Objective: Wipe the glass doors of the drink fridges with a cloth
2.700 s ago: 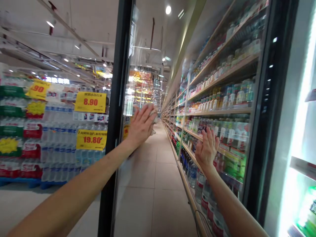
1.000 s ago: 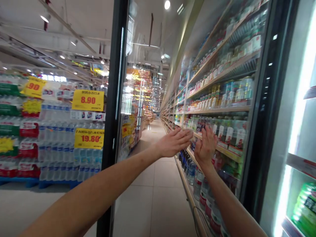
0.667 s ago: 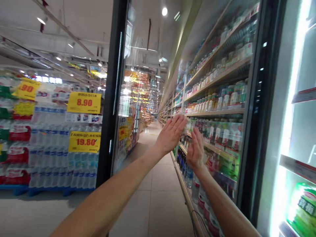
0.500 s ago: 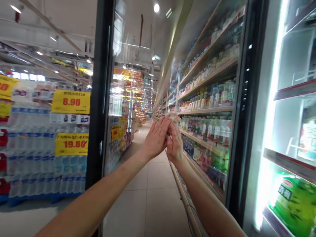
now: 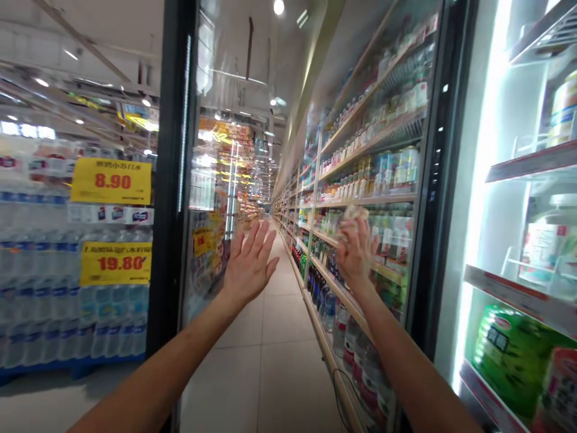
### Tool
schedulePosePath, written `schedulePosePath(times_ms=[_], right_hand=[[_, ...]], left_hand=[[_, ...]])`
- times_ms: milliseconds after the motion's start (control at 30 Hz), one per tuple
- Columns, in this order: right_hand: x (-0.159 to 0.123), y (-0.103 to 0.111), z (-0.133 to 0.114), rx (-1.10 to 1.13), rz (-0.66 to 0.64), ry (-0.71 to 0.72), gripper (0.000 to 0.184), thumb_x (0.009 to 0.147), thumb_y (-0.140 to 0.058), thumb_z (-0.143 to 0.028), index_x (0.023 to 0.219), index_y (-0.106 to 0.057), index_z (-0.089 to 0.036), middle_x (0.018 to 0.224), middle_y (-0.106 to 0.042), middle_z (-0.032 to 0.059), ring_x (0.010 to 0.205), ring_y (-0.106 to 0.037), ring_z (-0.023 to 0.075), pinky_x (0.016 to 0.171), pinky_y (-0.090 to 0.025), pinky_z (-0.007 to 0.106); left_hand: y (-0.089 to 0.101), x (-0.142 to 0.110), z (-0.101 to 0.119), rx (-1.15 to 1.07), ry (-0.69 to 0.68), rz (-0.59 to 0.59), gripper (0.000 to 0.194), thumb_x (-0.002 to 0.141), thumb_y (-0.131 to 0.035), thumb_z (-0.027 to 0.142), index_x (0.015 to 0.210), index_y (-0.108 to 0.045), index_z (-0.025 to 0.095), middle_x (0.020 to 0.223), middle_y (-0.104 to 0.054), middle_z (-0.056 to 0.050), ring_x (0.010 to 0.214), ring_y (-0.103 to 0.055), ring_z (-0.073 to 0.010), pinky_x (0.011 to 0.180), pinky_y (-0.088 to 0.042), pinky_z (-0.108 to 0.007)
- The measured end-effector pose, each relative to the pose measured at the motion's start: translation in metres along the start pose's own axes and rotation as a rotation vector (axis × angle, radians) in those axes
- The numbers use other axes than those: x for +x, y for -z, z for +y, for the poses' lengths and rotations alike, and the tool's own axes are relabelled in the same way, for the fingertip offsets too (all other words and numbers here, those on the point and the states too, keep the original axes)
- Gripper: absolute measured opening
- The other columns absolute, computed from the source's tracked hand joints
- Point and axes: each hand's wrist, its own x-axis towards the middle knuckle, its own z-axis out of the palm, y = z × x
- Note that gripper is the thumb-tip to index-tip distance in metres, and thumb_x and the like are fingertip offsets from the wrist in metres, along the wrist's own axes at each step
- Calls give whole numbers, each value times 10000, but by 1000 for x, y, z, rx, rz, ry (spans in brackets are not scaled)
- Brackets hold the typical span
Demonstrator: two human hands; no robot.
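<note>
A large glass door pane [image 5: 288,150] in a black frame [image 5: 174,150] stands before me. My left hand [image 5: 249,264] is raised at the pane with fingers spread and nothing in them. To its right, my right hand [image 5: 356,249] presses a crumpled pale cloth [image 5: 357,212] toward the glass. The cloth shows above and beside the fingertips; the rest is hidden behind the hand. I cannot tell whether either palm fully touches the pane.
Right of the door is a lit cooler with shelves [image 5: 518,294] and a green package [image 5: 509,361]. Packs of bottled water [image 5: 40,276] with yellow price signs [image 5: 112,181] are stacked at left. Shelves of bottles and a tiled floor [image 5: 234,385] show in the glass.
The cloth has passed from my left hand to my right, where the hands met. They have since parted, left hand leftward, right hand rightward. My view has turned right, showing more of the cooler.
</note>
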Motion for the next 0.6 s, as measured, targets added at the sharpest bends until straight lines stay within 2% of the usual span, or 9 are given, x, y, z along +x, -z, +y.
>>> schedulePosePath(times_ms=[67, 133, 200, 300, 367, 400, 467, 533, 600], right_hand=[[-1, 5, 41, -35, 109, -218, 314, 806, -414, -250, 1087, -543, -197, 1354, -404, 125, 1284, -322, 268, 1009, -213, 564], [-4, 5, 52, -37, 157, -290, 377, 813, -405, -259, 1168, -504, -177, 1371, -369, 159, 1287, -307, 285, 994, -239, 571], [-10, 1, 33, -26, 118, -203, 424, 828, -402, -269, 1238, -463, -182, 1402, -318, 163, 1312, -257, 289, 1006, -238, 560], [-20, -7, -14, 9, -23, 72, 435, 836, -416, -261, 1270, -444, -244, 1427, -292, 110, 1342, -194, 264, 1044, -218, 515], [-22, -7, -21, 18, -85, 202, 420, 830, -430, -247, 1246, -465, -290, 1414, -324, 67, 1341, -207, 240, 1058, -207, 494], [-22, -5, -13, 7, -95, 206, 413, 828, -433, -244, 1234, -474, -301, 1407, -339, 58, 1336, -224, 233, 1059, -205, 497], [-20, 1, 21, -47, -51, 54, 405, 833, -417, -247, 1231, -476, -293, 1398, -357, 71, 1319, -266, 239, 1042, -215, 533], [-16, 7, 59, -100, 75, -259, 410, 840, -384, -256, 1241, -470, -244, 1396, -347, 126, 1305, -287, 281, 992, -249, 592], [-13, 8, 77, -107, 180, -429, 429, 839, -367, -263, 1251, -463, -191, 1388, -339, 178, 1290, -300, 316, 951, -283, 613]], left_hand=[[1, 0, 1, 5, 13, 0, 652, 856, -451, 347, 1409, -132, 217, 1439, -267, -95, 1347, -196, -229, 1092, -172, -444], [1, 0, 2, 14, 19, 6, 648, 854, -455, 347, 1408, -144, 217, 1439, -265, -95, 1346, -201, -231, 1094, -167, -443], [1, -1, 2, 19, 23, 7, 649, 854, -456, 347, 1408, -142, 222, 1439, -264, -92, 1347, -199, -230, 1096, -161, -445], [-1, -1, 2, 18, 18, 9, 661, 855, -455, 350, 1410, -115, 230, 1442, -258, -89, 1349, -191, -227, 1095, -161, -449], [-2, -1, 2, 19, 13, 11, 671, 855, -457, 353, 1411, -101, 235, 1443, -258, -87, 1349, -189, -225, 1093, -168, -446], [-2, -1, 2, 21, 12, 13, 674, 854, -458, 352, 1411, -97, 237, 1442, -260, -86, 1349, -190, -225, 1092, -172, -446], [-1, -1, 2, 24, 15, 14, 678, 853, -461, 350, 1411, -91, 241, 1441, -261, -87, 1348, -193, -227, 1089, -177, -451], [0, 0, 3, 20, 21, 10, 680, 852, -461, 346, 1411, -90, 239, 1441, -259, -92, 1346, -200, -232, 1088, -176, -460], [1, 0, 4, 14, 30, -6, 677, 849, -465, 348, 1411, -101, 241, 1441, -261, -92, 1343, -210, -234, 1087, -176, -461]])
